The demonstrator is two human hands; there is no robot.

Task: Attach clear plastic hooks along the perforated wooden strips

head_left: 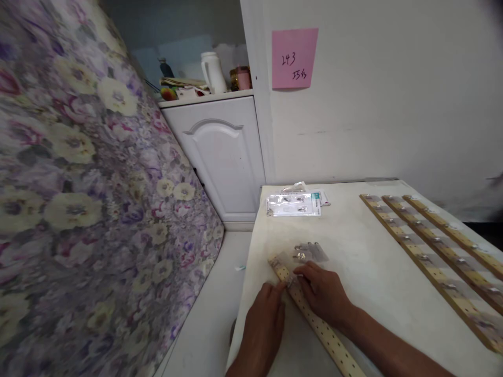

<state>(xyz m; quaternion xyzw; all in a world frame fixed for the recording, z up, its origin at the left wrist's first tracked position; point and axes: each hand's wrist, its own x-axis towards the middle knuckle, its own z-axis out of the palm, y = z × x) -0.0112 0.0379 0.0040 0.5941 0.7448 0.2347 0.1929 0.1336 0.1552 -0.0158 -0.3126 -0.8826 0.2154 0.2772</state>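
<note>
A long wooden strip (320, 331) with rows of small holes lies slanted on the white table (365, 262). My left hand (263, 324) rests at its left side, fingertips touching the strip near its far end. My right hand (324, 293) lies over the strip, fingers pressed together on a small clear packet (291, 281) at the strip's edge. Just beyond my fingers lie a few small clear packets with metal pieces (310, 253).
Three more wooden strips (436, 251) carrying clear packets lie side by side at the table's right. Clear plastic packs (294, 204) sit at the far left corner. A floral mattress (78, 209) leans at left, with a white cabinet (223, 157) behind and a pink note (294, 57) on the wall.
</note>
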